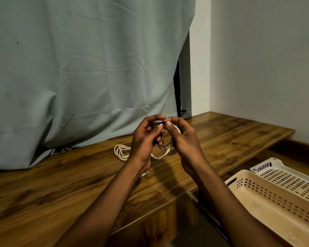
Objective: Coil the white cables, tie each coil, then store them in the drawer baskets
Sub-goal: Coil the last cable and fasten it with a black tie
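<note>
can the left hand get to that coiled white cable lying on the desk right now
Probably not at once. The coiled white cable lies open on the desk, just left of the left hand, nothing covering it. But that hand and the right hand are both pinching another cable with a dark tie.

A white cable (160, 155) loops down from between raised hands, a second, coiled cable (120, 152) lies on the wooden desk, and two perforated cream baskets (268, 198) sit lower right.
</note>
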